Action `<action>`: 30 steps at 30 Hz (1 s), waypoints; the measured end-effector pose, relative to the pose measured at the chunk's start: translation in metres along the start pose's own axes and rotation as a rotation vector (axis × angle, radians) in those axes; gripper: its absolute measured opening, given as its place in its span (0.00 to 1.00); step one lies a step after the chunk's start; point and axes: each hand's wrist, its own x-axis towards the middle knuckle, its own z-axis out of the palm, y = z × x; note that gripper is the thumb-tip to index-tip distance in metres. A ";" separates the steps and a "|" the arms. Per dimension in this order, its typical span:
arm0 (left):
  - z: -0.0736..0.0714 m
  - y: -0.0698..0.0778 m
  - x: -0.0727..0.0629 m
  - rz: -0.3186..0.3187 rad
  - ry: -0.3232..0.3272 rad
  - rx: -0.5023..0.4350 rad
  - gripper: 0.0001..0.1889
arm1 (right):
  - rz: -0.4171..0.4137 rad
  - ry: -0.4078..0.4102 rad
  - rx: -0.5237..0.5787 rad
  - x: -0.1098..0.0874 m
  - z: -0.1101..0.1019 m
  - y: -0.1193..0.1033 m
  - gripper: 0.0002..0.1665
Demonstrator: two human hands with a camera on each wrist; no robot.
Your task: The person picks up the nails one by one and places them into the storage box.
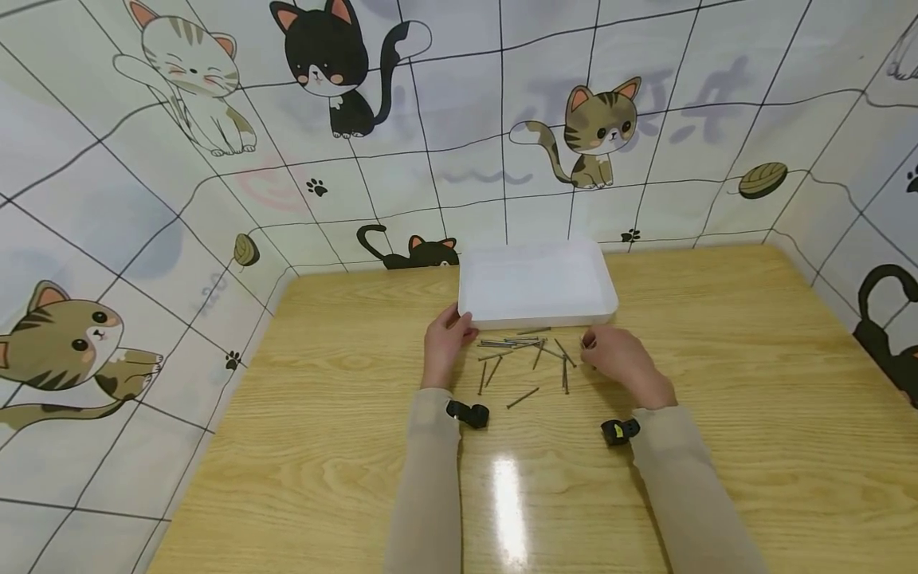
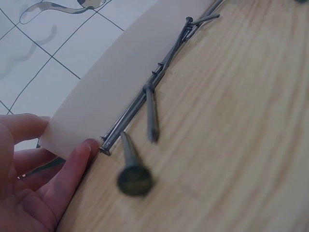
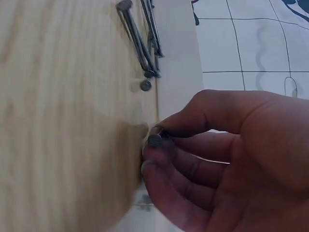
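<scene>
Found scattered on the tabletop: loose steel-grey nails (image 1: 534, 344), lying at mixed angles and thickest near the tray's near wall. Clock read from the middle of that scatter, twelve toward the back wall. Noted at six, a single nail (image 1: 523, 398), apart from the rest; at eight, a pair of nails (image 1: 493, 371), side by side. Located at twelve, a shallow white tray (image 1: 538, 322), long side toward the nails — presumably so placed for short reach. At nine, left hand (image 1: 445, 344) on the tray's near left corner, thumb at the near wall and fingers round the end; grip closed on that corner, judged a steadying hold against sliding. At three, right hand (image 1: 622, 360), just beside the tray's near right corner, with a pinched nail (image 3: 155, 140) between thumb and forefinger; fingertips parted by little more than its thickness, probably for control of so thin a shape. Head visible in the right wrist view, shank largely hidden — impossible to tell whether more than one in the pinch. Worn at the wrists, small black cameras (image 1: 469, 414), below beige sleeves (image 1: 430, 486). Underneath, a yellowish wood-grain table (image 1: 323, 399), smooth enough for a bright glare streak (image 1: 508, 510) at six. Beyond, white wall sheeting (image 1: 466, 171) with black grid lines and cartoon cats: black-and-white (image 1: 326, 48) at eleven, striped (image 1: 602, 131) near one.
</scene>
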 end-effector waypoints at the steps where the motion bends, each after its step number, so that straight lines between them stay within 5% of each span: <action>1: 0.000 0.000 0.000 0.003 0.005 0.000 0.23 | -0.010 -0.003 -0.002 -0.001 -0.002 -0.001 0.18; 10: -0.002 0.002 -0.003 0.040 -0.017 -0.002 0.24 | -0.070 0.019 0.015 0.001 -0.012 -0.010 0.20; 20: -0.001 0.020 -0.021 0.053 -0.033 0.010 0.23 | -0.226 0.163 0.142 0.020 0.012 -0.031 0.19; 30: -0.001 -0.002 -0.005 0.064 -0.020 -0.008 0.24 | -0.235 0.310 0.288 0.044 0.020 -0.064 0.19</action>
